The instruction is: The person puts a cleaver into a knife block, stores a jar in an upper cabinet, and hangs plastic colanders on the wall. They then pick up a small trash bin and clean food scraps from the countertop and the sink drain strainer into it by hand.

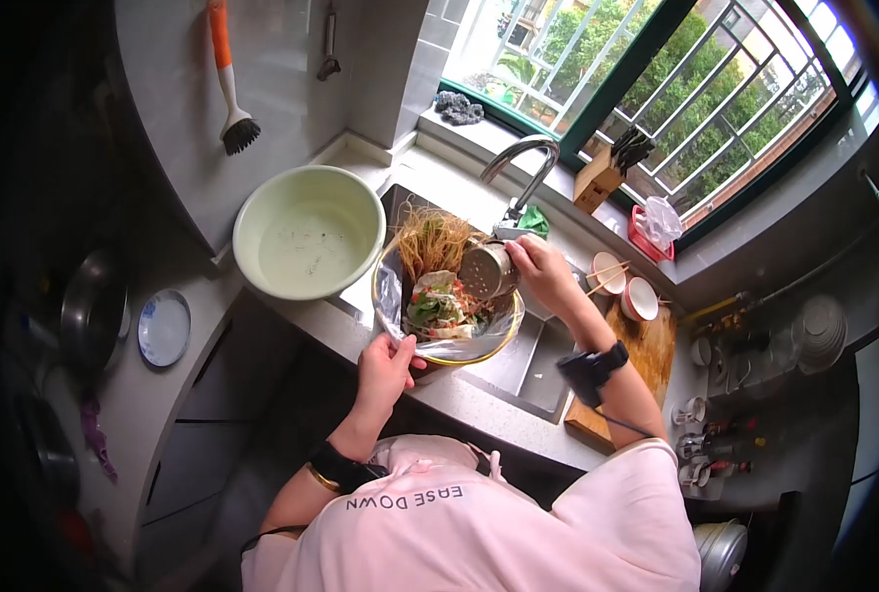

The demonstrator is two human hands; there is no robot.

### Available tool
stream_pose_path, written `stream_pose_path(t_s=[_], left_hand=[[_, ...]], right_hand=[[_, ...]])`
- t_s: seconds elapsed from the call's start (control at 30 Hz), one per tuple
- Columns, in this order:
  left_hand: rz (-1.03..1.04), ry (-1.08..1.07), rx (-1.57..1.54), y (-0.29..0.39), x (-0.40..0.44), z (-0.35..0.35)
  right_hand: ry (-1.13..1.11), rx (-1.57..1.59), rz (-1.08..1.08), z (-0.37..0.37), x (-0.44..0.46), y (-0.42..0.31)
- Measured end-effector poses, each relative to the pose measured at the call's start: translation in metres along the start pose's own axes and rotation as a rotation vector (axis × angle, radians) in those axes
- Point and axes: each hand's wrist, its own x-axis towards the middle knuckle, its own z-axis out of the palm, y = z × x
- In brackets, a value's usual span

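Observation:
Over the right side of a trash bin [498,345] lined with a clear plastic bag, my right hand [543,266] grips a perforated metal sink strainer [490,270], tipped sideways. My left hand [388,363] is closed on the bin's near-left rim and the bag's edge. Inside the bin lie stringy light-brown roots [431,240] and food scraps [439,308] with green and red bits. The bin stands above the sink [536,370] and counter edge, hiding part of the basin. Whether scraps remain in the strainer, I cannot tell.
Left of the bin is a pale green basin [262,266] of water. Behind stands the faucet [533,163], with a knife block [602,178] on the sill. To the right are a cutting board [647,350] and two bowls. A plate [164,328] lies at far left.

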Motion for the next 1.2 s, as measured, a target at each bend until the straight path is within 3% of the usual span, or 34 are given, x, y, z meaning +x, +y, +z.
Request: stream_pose_path(t_s=[0.1,0.17,0.23,0.27,0.4,0.5,0.53,0.63,0.7,0.77,0.8,0.93,1.03,1.07,1.17,1.2], left_hand=[[0.008,-0.014,0.011,0.004,0.003,0.001],[0.035,0.033,0.072,0.001,0.004,0.003],[0.015,0.013,0.037,0.002,0.002,0.002],[0.017,0.009,0.008,0.004,0.002,0.004],[0.015,-0.012,-0.015,0.006,0.004,0.005],[0.013,-0.002,0.000,0.009,0.002,0.006],[0.006,-0.006,0.045,0.006,0.001,0.004],[0.015,-0.001,0.086,0.003,0.007,0.001],[0.020,-0.003,0.029,0.006,0.004,0.004],[0.027,-0.006,0.033,0.005,0.002,0.004],[0.032,-0.009,0.052,0.007,0.001,0.004],[0.020,0.006,0.037,0.006,0.004,0.004],[0.013,-0.004,0.000,0.002,0.005,0.005],[0.020,-0.009,0.001,0.004,0.006,0.005],[0.003,-0.009,0.000,0.005,0.003,0.004],[-0.013,-0.013,0.006,0.007,0.003,0.004]], right_hand=[[-0.028,-0.566,0.033,0.022,-0.012,0.030],[0.099,-0.382,-0.063,0.013,-0.008,0.025],[0.127,0.057,-0.045,0.005,0.003,0.029],[0.007,0.252,0.131,-0.007,0.006,0.017],[-0.119,0.685,0.303,-0.023,0.008,-0.013],[-0.071,-0.091,-0.072,0.015,-0.001,0.046],[0.008,-0.470,0.000,0.018,-0.012,0.042],[0.045,-0.116,-0.007,0.005,-0.001,0.027],[-0.174,0.322,0.239,-0.008,0.005,0.003],[-0.003,-0.331,-0.029,0.025,-0.008,0.053],[0.029,-0.468,0.059,0.023,-0.011,0.046],[-0.168,0.325,0.314,-0.010,0.004,0.006],[-0.016,-0.519,0.075,0.023,-0.014,0.054],[0.057,-0.420,0.016,0.024,-0.011,0.058],[-0.035,0.317,0.150,0.004,0.007,0.040],[-0.118,0.579,0.342,-0.015,0.008,0.006]])
